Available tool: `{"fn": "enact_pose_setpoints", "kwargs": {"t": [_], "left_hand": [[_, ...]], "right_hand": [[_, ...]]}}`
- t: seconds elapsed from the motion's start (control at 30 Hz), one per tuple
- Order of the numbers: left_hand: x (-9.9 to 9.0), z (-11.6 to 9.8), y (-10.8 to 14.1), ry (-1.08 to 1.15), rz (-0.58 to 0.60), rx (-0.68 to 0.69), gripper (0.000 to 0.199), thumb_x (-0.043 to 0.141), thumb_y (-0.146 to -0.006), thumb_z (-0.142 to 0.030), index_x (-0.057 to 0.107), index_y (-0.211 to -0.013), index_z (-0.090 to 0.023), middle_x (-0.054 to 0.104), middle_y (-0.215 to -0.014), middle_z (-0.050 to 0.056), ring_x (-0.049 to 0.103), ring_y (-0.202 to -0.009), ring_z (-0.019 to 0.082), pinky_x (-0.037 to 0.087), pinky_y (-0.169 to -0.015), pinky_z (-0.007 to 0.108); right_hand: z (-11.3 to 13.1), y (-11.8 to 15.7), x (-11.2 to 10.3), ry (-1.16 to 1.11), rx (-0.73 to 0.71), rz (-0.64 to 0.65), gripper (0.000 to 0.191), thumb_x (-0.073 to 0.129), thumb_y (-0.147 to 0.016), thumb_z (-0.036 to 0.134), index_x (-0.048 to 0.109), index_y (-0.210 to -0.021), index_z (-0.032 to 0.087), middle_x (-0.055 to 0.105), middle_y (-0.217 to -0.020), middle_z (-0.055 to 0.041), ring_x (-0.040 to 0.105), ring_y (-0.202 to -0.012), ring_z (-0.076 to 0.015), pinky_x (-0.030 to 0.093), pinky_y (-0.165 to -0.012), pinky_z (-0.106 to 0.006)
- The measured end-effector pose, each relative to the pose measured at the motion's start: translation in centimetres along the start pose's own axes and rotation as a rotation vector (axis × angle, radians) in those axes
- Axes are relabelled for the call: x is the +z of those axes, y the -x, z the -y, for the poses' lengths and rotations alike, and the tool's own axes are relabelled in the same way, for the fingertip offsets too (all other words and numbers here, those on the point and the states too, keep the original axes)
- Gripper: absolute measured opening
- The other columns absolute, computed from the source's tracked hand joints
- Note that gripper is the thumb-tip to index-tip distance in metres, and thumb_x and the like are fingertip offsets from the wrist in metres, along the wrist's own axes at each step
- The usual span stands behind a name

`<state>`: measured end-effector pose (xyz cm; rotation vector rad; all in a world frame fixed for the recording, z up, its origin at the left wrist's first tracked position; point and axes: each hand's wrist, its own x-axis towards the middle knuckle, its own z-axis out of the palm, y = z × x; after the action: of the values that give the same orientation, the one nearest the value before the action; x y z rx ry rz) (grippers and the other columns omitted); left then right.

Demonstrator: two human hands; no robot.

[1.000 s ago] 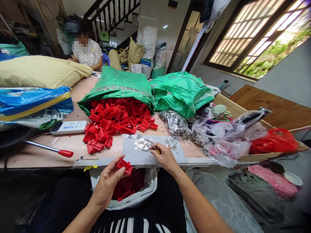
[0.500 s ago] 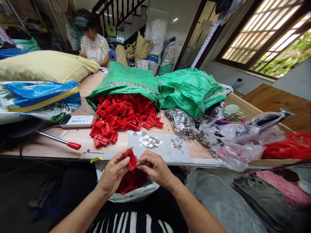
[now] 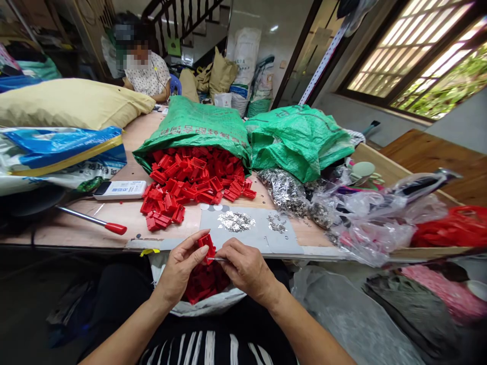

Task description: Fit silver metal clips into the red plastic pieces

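Over the bag in my lap, my left hand (image 3: 186, 261) pinches a small red plastic housing (image 3: 207, 245) between thumb and fingers, its hollow side showing. My right hand (image 3: 247, 266) is closed around a slim metal-tipped tool (image 3: 216, 259), whose tip meets the housing's lower edge. Fingers cover the tool's handle, so its exact kind is unclear. Below both hands, more red pieces (image 3: 205, 284) fill a white sack (image 3: 205, 307). On the grey mat (image 3: 262, 243) just beyond lie a pile of small shiny metal parts (image 3: 236, 221) and a smaller cluster (image 3: 277, 223).
A green sack (image 3: 205, 119) spills red pieces (image 3: 190, 175) across the table. Bagged metal parts (image 3: 285, 192) and clear plastic bags (image 3: 365, 228) lie right. A red-tipped lever (image 3: 114, 228) and white box (image 3: 120, 189) are left. Another person (image 3: 148, 76) sits across the table.
The red housing has turned slightly in my left hand. My right hand has rolled over the tool, hiding its dark handle, and the tip now lies lower, along the housing's bottom edge.
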<state>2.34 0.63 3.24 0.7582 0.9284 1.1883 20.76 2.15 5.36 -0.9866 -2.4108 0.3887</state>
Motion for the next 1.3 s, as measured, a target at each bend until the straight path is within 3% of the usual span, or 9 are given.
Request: {"fn": "enact_pose_setpoints", "kwargs": {"t": [0.2, 0.33, 0.47, 0.57, 0.7, 0.8, 0.97, 1.17, 1.3], "left_hand": [[-0.1, 0.0, 0.0, -0.023, -0.001, 0.014, 0.047, 0.070, -0.077, -0.031, 0.062, -0.123, -0.024, 0.069, -0.096, 0.001, 0.061, -0.086, 0.014, 0.050, -0.077, 0.022], [0.0, 0.1, 0.0, -0.045, 0.006, 0.006, 0.045, 0.070, -0.077, -0.031, 0.064, -0.120, -0.023, 0.070, -0.104, 0.002, 0.060, -0.097, 0.017, 0.048, -0.083, 0.022], [0.0, 0.2, -0.1, -0.049, 0.029, -0.003, 0.045, 0.070, -0.077, -0.032, 0.064, -0.121, -0.022, 0.070, -0.104, 0.003, 0.060, -0.099, 0.019, 0.048, -0.085, 0.024], [0.0, 0.2, 0.1, -0.011, 0.059, -0.007, 0.044, 0.070, -0.078, -0.031, 0.064, -0.121, -0.024, 0.070, -0.095, 0.001, 0.061, -0.091, 0.017, 0.049, -0.081, 0.023], [0.0, 0.1, 0.3, 0.021, 0.068, -0.017, 0.048, 0.071, -0.075, -0.031, 0.063, -0.122, -0.024, 0.072, -0.095, 0.003, 0.063, -0.087, 0.017, 0.050, -0.080, 0.025], [-0.1, 0.1, 0.2, 0.002, 0.065, -0.022, 0.055, 0.073, -0.073, -0.030, 0.060, -0.125, -0.024, 0.073, -0.098, 0.004, 0.064, -0.089, 0.019, 0.050, -0.083, 0.027], [-1.0, 0.4, -1.4, -0.208, 0.067, 0.071, 0.056, 0.073, -0.073, -0.028, 0.057, -0.126, -0.023, 0.070, -0.100, 0.004, 0.063, -0.091, 0.018, 0.050, -0.086, 0.029], [-1.7, 0.1, -4.0, -0.641, 0.098, 0.352, 0.031, 0.071, -0.071, -0.022, 0.069, -0.101, -0.023, 0.067, -0.103, 0.007, 0.061, -0.099, 0.023, 0.046, -0.091, 0.034], [-1.7, 0.1, -4.9, -0.731, 0.147, 0.358, 0.034, 0.069, -0.067, -0.016, 0.071, -0.100, -0.025, 0.071, -0.099, 0.005, 0.062, -0.097, 0.024, 0.045, -0.092, 0.036]], "right_hand": [[0.2, 0.1, -0.1, 0.026, 0.016, -0.009, 0.018, 0.049, -0.085, 0.008, 0.058, -0.095, 0.020, 0.059, -0.088, -0.0051, 0.058, -0.080, -0.0168, 0.048, -0.070, -0.025], [0.3, 0.0, -0.2, 0.036, -0.004, 0.041, 0.019, 0.049, -0.085, 0.008, 0.059, -0.095, 0.020, 0.059, -0.090, -0.0055, 0.058, -0.081, -0.0168, 0.049, -0.070, -0.025], [0.3, 0.1, -0.2, -0.136, 0.016, 0.043, 0.026, 0.050, -0.086, 0.007, 0.060, -0.103, 0.023, 0.061, -0.097, -0.0042, 0.059, -0.088, -0.0155, 0.048, -0.077, -0.024], [0.1, 0.3, -0.2, -0.318, 0.100, 0.006, 0.031, 0.054, -0.084, 0.006, 0.059, -0.108, 0.025, 0.061, -0.097, -0.0024, 0.059, -0.087, -0.0145, 0.046, -0.077, -0.024], [-0.4, 0.5, -0.4, -0.415, 0.271, -0.020, 0.014, 0.058, -0.086, 0.017, 0.058, -0.099, 0.022, 0.061, -0.086, -0.0008, 0.055, -0.072, -0.0136, 0.044, -0.066, -0.023], [-1.2, 0.6, -0.5, -0.425, 0.323, -0.040, 0.009, 0.054, -0.091, 0.026, 0.057, -0.098, 0.021, 0.060, -0.086, -0.0009, 0.053, -0.072, -0.0136, 0.043, -0.069, -0.024], [-3.2, 0.9, 0.2, -0.321, 0.320, -0.111, 0.018, 0.048, -0.094, 0.022, 0.062, -0.105, 0.021, 0.058, -0.094, -0.0052, 0.056, -0.085, -0.0168, 0.044, -0.078, -0.029], [-3.7, 0.5, 1.2, -0.194, 0.348, -0.021, 0.022, 0.055, -0.089, 0.017, 0.064, -0.108, 0.023, 0.063, -0.091, -0.0042, 0.059, -0.084, -0.0177, 0.045, -0.077, -0.029], [-3.6, 0.1, 1.4, -0.162, 0.331, 0.017, 0.017, 0.056, -0.089, 0.018, 0.066, -0.101, 0.022, 0.066, -0.089, -0.0036, 0.060, -0.082, -0.0170, 0.045, -0.075, -0.028]]}}
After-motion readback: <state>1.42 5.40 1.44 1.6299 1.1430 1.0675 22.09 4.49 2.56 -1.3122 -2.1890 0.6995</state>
